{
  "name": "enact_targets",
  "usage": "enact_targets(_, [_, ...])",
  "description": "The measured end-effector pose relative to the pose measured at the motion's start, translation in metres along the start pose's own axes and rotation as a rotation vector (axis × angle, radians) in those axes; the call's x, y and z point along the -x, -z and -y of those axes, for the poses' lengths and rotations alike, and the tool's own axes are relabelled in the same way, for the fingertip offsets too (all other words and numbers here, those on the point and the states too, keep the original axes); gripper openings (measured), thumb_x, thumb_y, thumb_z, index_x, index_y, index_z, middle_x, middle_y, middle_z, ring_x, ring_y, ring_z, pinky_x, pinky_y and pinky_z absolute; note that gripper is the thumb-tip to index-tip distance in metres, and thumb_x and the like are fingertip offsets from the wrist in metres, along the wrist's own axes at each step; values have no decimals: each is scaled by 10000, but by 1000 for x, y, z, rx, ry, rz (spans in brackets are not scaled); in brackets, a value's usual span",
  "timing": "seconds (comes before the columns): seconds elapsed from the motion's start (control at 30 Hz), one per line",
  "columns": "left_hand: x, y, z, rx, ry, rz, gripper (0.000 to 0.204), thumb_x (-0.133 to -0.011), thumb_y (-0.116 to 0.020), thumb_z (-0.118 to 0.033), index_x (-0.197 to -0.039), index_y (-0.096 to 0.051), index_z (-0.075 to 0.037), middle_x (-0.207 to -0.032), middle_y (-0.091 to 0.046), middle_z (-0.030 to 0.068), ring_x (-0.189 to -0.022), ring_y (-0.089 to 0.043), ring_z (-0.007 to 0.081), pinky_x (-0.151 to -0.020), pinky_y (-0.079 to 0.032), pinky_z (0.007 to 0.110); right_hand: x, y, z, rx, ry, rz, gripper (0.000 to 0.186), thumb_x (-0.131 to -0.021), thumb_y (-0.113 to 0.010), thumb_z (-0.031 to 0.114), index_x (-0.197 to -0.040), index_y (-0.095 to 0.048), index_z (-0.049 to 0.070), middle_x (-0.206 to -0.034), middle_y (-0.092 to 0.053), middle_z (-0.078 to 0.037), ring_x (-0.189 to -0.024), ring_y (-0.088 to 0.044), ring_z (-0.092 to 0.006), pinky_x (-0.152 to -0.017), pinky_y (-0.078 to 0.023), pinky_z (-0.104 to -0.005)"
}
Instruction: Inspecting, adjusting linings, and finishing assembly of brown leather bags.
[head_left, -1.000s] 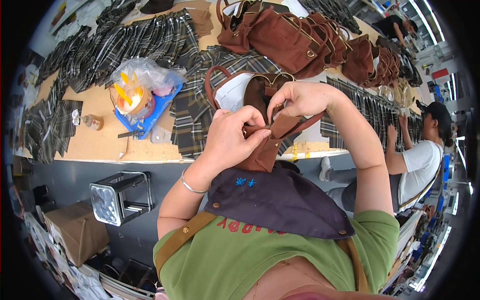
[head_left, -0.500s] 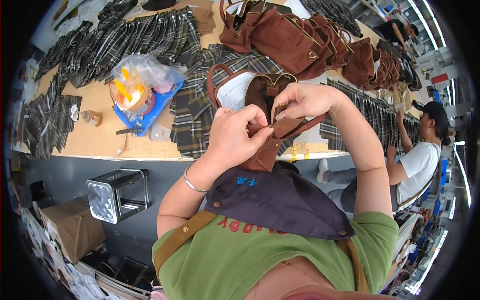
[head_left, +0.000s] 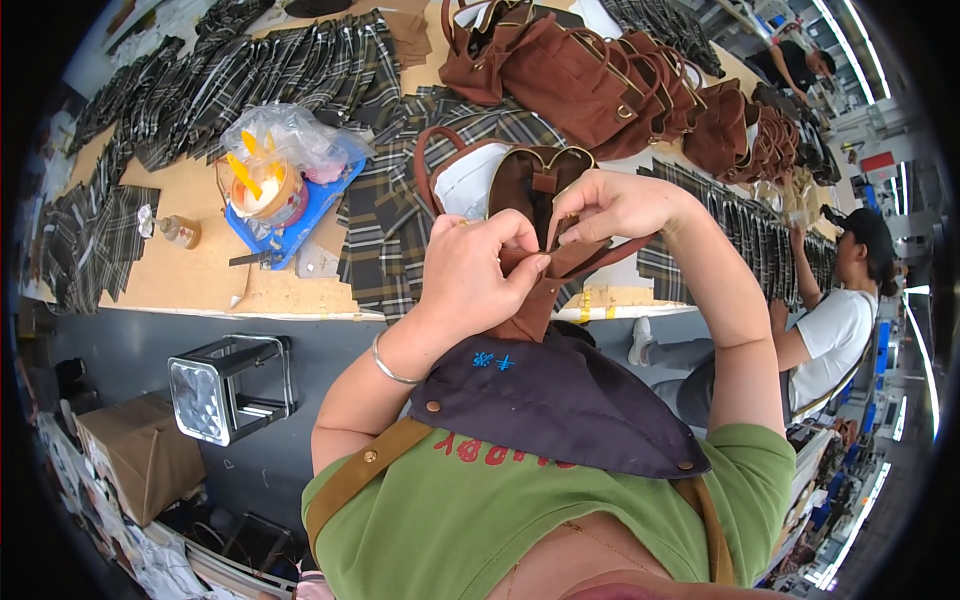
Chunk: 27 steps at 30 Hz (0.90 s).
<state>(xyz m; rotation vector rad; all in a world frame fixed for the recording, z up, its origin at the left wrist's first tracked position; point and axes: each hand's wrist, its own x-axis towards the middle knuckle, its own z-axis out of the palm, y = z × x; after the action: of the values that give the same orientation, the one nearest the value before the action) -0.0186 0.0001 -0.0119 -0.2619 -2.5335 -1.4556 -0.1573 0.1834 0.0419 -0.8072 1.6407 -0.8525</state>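
Observation:
A brown handbag (head_left: 525, 318) stands at the table's near edge, tilted toward me, its mouth open and gold-coloured trim showing along the rim. My left hand (head_left: 478, 268) is closed, thumb and forefinger pinching the bag's near edge. Right beside it, my right hand (head_left: 622, 208) is also closed, its bent fingers on the same edge. Any small part between the fingertips is too small to make out. White material (head_left: 464, 180) shows at the bag's left side, next to a brown handle (head_left: 424, 165). Plaid cloth pieces (head_left: 385, 240) lie under and around the bag.
Several brown bags (head_left: 565, 85) are lined up at the back. On the left are a blue tray (head_left: 345, 182), a tub (head_left: 285, 208) holding yellow-handled tools and a small bottle (head_left: 180, 233). A metal stool (head_left: 232, 390) stands below; a co-worker (head_left: 845, 325) sits at the right.
The right hand's fingers have shifted slightly at the bag's edge, close to the left fingertips. Both hands keep their pinch, and the bag has hardly moved.

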Motion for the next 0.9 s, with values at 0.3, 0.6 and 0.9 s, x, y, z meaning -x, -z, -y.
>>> enact_targets(0.3, [1,-4,0,-4,-10,-30,172,-731,-777,-202,-782,-622,-147,-646,-642,-33,-568,-563,147,-746,-342,310,2,-4,3,-55,-16,-56,228,-887,-618,202,-888,-696,-12,-708,-596,63,-659,-490,-31,-598,-410,-228])
enact_targets(0.6, [2,-6,3,-9,-29,-62,174,-733,-777,-203,-781,-621,-141,-652,-651,-36,-576,-589,149,-741,-350,314,7,-17,8,-31,-31,-90,206,-872,-677,197,-881,-700,-7,-729,-632,42,-656,-512,-25,-585,-430,-236])
enact_targets(0.9, [-1,4,1,-79,-150,-110,246,-741,-779,-216,-903,-632,-103,-885,-636,22,-729,-611,182,-747,-396,322,1,-18,-5,1,0,-134,161,-800,-727,129,-877,-707,-11,-745,-673,-15,-672,-561,-48,-611,-470,-238])
